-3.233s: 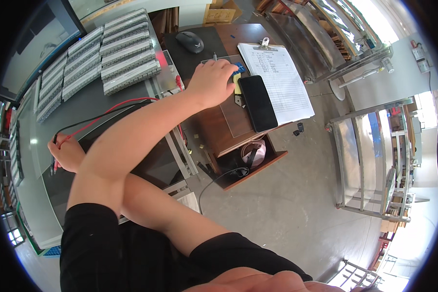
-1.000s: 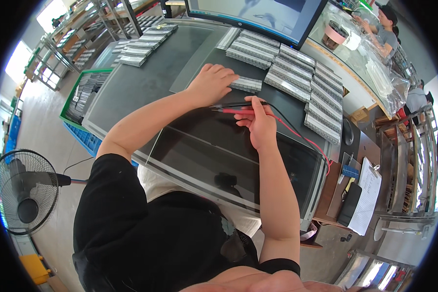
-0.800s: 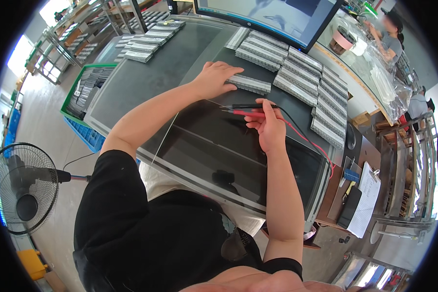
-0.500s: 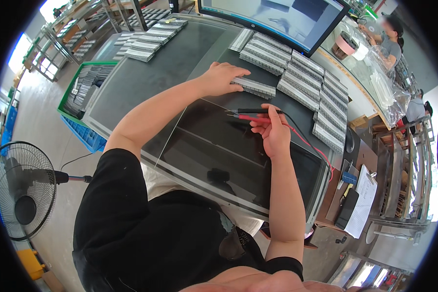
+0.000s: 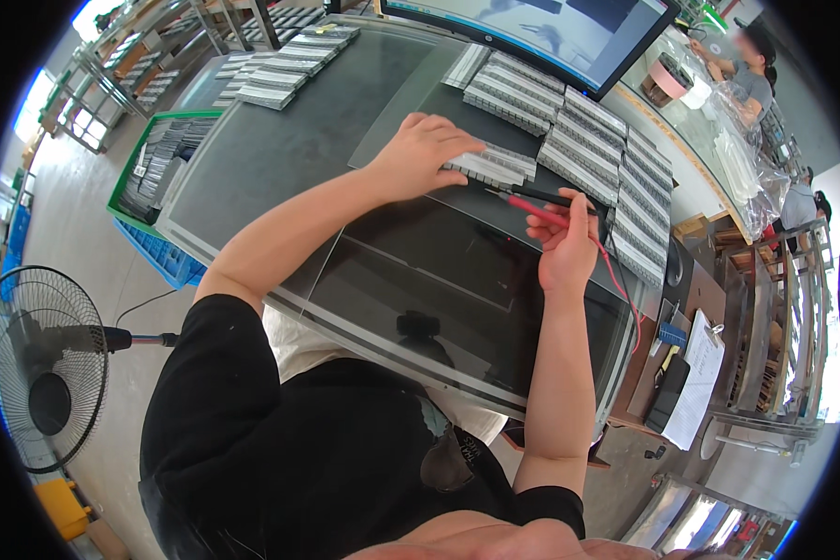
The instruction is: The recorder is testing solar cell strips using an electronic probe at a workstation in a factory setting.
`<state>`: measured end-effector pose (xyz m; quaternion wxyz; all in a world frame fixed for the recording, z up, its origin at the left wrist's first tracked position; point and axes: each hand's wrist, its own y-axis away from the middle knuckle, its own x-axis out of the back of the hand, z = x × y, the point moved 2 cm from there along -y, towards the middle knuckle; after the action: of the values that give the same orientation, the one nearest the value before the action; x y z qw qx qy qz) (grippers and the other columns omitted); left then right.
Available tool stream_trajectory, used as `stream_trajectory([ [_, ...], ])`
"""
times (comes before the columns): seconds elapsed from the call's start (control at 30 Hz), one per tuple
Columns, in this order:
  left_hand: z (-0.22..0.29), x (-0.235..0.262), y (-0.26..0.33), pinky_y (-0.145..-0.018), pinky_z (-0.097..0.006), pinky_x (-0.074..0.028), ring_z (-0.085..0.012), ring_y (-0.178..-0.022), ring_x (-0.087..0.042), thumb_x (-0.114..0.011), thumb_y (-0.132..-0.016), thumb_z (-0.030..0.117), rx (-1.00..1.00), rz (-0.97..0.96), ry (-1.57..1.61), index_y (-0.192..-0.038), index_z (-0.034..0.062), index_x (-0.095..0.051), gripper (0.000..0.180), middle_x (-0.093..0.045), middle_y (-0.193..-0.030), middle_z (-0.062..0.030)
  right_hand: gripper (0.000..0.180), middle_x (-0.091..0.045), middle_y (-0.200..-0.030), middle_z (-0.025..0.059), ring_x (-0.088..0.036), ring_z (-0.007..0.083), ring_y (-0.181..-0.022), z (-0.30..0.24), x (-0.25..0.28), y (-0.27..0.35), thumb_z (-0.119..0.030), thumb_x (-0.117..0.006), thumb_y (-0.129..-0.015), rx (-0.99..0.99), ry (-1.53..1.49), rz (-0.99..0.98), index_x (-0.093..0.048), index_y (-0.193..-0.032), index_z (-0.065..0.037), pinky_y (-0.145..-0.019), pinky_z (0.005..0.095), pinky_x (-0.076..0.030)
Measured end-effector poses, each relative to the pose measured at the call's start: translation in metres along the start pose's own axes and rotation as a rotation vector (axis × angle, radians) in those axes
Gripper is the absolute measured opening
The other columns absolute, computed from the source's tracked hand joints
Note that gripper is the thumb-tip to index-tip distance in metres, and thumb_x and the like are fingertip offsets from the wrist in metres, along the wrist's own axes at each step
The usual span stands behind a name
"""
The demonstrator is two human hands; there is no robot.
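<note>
My left hand (image 5: 422, 157) is closed on the left end of a few grey-and-white slotted strips (image 5: 502, 166) lying side by side on the dark glass tabletop. Its thumb is on the near side and its fingers reach over the far side. My right hand (image 5: 567, 257) grips two test probes together, a red probe (image 5: 539, 213) and a black probe (image 5: 560, 197). Their thin metal tips point left, close to the near edge of the strips; whether they touch is too small to tell. Red and black leads trail from this hand down the right side.
Rows of similar strips (image 5: 579, 140) cover the table's right, with another batch (image 5: 299, 65) at far left. A monitor (image 5: 569, 37) stands behind. A green crate (image 5: 126, 187) of strips, a fan (image 5: 47, 369), a clipboard (image 5: 698, 383) and a co-worker (image 5: 751, 84) are around.
My right hand has shifted right, and the probe tips have gone right and up toward the strips. My left hand stays on the strips, whose upper faces now show more.
</note>
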<state>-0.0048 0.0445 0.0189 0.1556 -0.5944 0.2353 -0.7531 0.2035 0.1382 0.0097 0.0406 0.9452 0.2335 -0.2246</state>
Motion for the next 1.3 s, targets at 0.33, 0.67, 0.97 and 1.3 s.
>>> stream_trajectory([
  [0.33,0.019,0.000,0.020,-0.095,-0.036,-0.030,-0.0195,-0.103,-0.049,-0.069,-0.071,0.022,0.075,-0.121,0.150,-0.111,0.0156,-0.056,0.043,-0.058,-0.106,-0.0009,0.028,-0.056,-0.084,0.0104,-0.063,0.0192,-0.066,0.002,0.004,-0.006,-0.030,-0.047,-0.091,-0.088,0.302,-0.024,-0.053,-0.100,-0.003,-0.052,0.0250,-0.051],
  [0.67,0.016,-0.001,0.023,-0.095,-0.036,-0.030,-0.0186,-0.102,-0.050,-0.069,-0.071,0.023,0.076,-0.127,0.154,-0.110,0.0150,-0.058,0.041,-0.059,-0.104,-0.0010,0.028,-0.057,-0.085,0.0113,-0.063,0.0186,-0.067,0.005,0.004,-0.007,-0.028,-0.048,-0.091,-0.095,0.298,-0.044,-0.052,-0.100,-0.002,-0.056,0.0249,-0.051],
  [0.97,0.027,0.012,0.033,-0.091,-0.037,-0.031,-0.0209,-0.102,-0.049,-0.065,-0.074,0.028,0.046,-0.204,0.224,-0.110,0.0144,-0.056,0.040,-0.058,-0.104,-0.0027,0.028,-0.057,-0.082,0.0100,-0.063,0.0208,-0.064,0.004,0.011,-0.009,-0.028,-0.047,-0.091,-0.056,0.067,0.013,-0.053,-0.100,-0.002,-0.051,0.0278,-0.051],
  [1.3,0.012,0.010,0.018,-0.091,-0.039,-0.035,-0.0262,-0.106,-0.047,-0.064,-0.075,0.034,0.023,-0.138,0.315,-0.113,0.0108,-0.054,0.045,-0.056,-0.111,-0.0067,0.027,-0.057,-0.081,0.0103,-0.062,0.0202,-0.063,0.006,0.010,-0.008,-0.027,-0.047,-0.092,-0.056,0.073,0.049,-0.052,-0.100,-0.002,-0.050,0.0268,-0.051],
])
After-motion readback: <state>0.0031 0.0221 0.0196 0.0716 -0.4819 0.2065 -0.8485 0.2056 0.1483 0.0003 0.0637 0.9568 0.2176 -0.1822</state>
